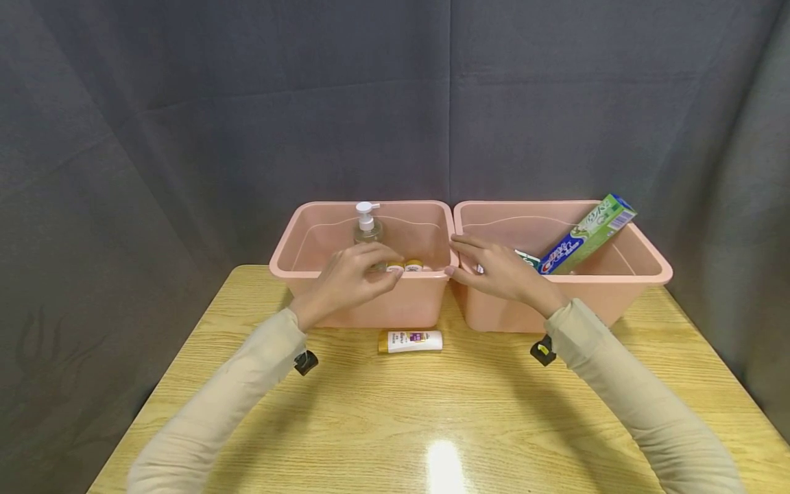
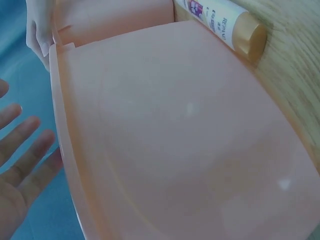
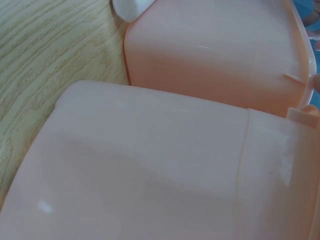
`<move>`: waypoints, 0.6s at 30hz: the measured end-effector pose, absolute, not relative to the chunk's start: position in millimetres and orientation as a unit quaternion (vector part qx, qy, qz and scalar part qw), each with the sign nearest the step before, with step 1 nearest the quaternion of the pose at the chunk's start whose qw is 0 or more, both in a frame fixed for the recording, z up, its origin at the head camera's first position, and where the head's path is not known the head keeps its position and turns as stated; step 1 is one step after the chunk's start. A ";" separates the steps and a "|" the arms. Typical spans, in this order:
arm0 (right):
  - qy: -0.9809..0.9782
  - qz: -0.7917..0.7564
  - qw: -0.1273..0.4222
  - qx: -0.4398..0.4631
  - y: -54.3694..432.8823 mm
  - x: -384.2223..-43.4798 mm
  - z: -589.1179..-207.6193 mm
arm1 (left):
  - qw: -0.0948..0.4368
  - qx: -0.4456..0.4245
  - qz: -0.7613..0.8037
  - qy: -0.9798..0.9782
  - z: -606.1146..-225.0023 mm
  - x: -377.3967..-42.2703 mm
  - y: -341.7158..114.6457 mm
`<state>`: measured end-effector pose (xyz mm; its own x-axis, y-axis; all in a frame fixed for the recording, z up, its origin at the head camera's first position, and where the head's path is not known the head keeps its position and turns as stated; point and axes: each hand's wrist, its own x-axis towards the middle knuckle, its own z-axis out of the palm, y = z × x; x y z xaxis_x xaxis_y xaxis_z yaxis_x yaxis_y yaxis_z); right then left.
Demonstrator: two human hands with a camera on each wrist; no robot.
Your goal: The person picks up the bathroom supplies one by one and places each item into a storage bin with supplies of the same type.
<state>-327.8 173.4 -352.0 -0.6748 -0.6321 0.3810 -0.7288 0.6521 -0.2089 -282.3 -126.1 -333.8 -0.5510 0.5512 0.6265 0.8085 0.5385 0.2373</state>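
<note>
My left hand (image 1: 352,278) hovers over the front rim of the left pink bin (image 1: 376,302), its fingers spread and holding nothing. Inside that bin stand a clear pump bottle (image 1: 367,232) with a white pump head and two small containers with yellowish tops (image 1: 413,265). My right hand (image 1: 503,271) reaches across the front left corner of the right pink bin (image 1: 512,312). Its fingertips are right at the rims where both bins meet, with fingers extended in the left wrist view. A white bottle with a gold cap (image 1: 412,341) lies on its side before the left bin.
A green and blue toothpaste box (image 1: 583,237) leans in the right bin, sticking out above its back right rim. Beside it lies a dark green and white item (image 1: 527,259), partly hidden by my right hand. Both bins stand on a wooden table (image 1: 382,418) before a grey curtain (image 1: 308,103).
</note>
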 end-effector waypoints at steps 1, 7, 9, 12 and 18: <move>-0.898 0.174 0.140 0.379 173.5 -328.1 -352.2 | 0.248 -0.405 -0.259 -0.841 -334.1 -281.2 -126.2; -0.902 0.174 0.136 0.372 174.1 -328.0 -352.7 | 0.254 -0.406 -0.254 -0.840 -336.0 -277.2 -126.3; -0.902 0.175 0.135 0.370 174.0 -327.7 -352.6 | 0.255 -0.406 -0.256 -0.839 -336.3 -276.4 -126.4; -0.902 0.176 0.134 0.371 173.8 -327.8 -352.8 | 0.258 -0.407 -0.258 -0.837 -336.1 -275.1 -126.5; -0.904 0.175 0.132 0.368 173.9 -328.0 -352.8 | 0.267 -0.421 -0.260 -0.827 -335.5 -272.3 -126.4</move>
